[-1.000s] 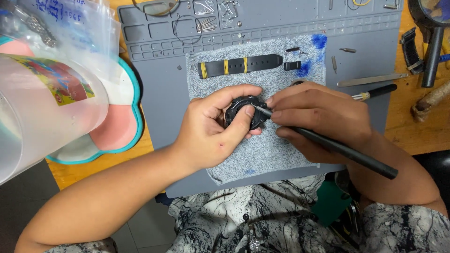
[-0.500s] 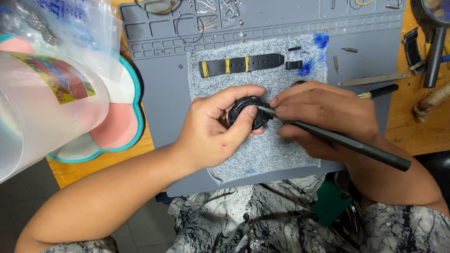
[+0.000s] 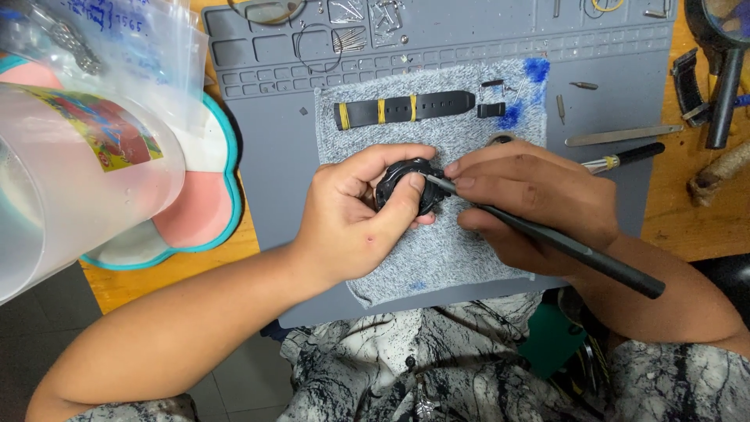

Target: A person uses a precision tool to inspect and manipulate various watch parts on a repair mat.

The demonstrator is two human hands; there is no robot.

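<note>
My left hand (image 3: 355, 215) grips a round black watch case (image 3: 400, 184) over a grey speckled cloth (image 3: 437, 242), thumb pressed on its front edge. My right hand (image 3: 531, 199) holds a long black tool (image 3: 570, 248) like a pen, its metal tip touching the right side of the case. A black watch strap with yellow bands (image 3: 402, 109) lies flat on the cloth just beyond the hands. A small black strap piece (image 3: 491, 109) rests to the strap's right.
A grey work mat (image 3: 617, 109) with tray slots holds small pins, a metal bar (image 3: 621, 135) and a brush (image 3: 625, 159). At left stand a translucent plastic cup (image 3: 70, 180) and a teal-rimmed pink tray (image 3: 203, 211). Another strap (image 3: 687, 82) and a loupe handle (image 3: 723, 86) lie at right.
The tool in my right hand has shifted slightly, its rear end swinging a little to the right and down. My left hand keeps its hold on the watch case.
</note>
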